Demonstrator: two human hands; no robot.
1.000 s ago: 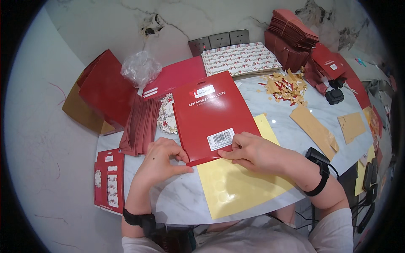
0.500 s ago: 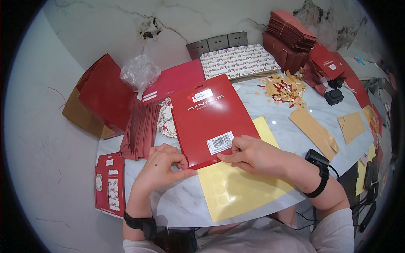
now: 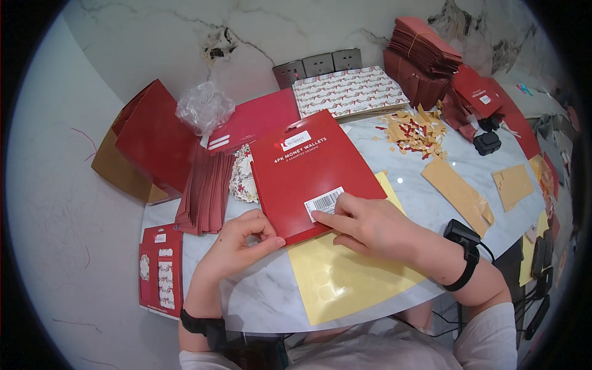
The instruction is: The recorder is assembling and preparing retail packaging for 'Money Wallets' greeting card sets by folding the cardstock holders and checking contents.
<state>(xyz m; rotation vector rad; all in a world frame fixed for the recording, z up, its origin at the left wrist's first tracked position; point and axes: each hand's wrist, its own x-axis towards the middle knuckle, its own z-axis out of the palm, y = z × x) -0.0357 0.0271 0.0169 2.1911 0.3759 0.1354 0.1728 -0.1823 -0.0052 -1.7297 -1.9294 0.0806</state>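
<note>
Marble table (image 3: 425, 185): yellow sheet (image 3: 345, 280), red envelope stacks (image 3: 206, 188), paper scraps (image 3: 416, 129), brown strips (image 3: 459, 194), patterned box (image 3: 348, 92).

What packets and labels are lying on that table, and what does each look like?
Red card packet: centre, flat rectangle, held by both hands.
Barcode label: white sticker on that packet, under the right hand.
Yellow sticker sheet: beneath the packet.
Small red packet: left edge, patterned cards showing.
Patterned box: rear, white with red-green print.
</note>
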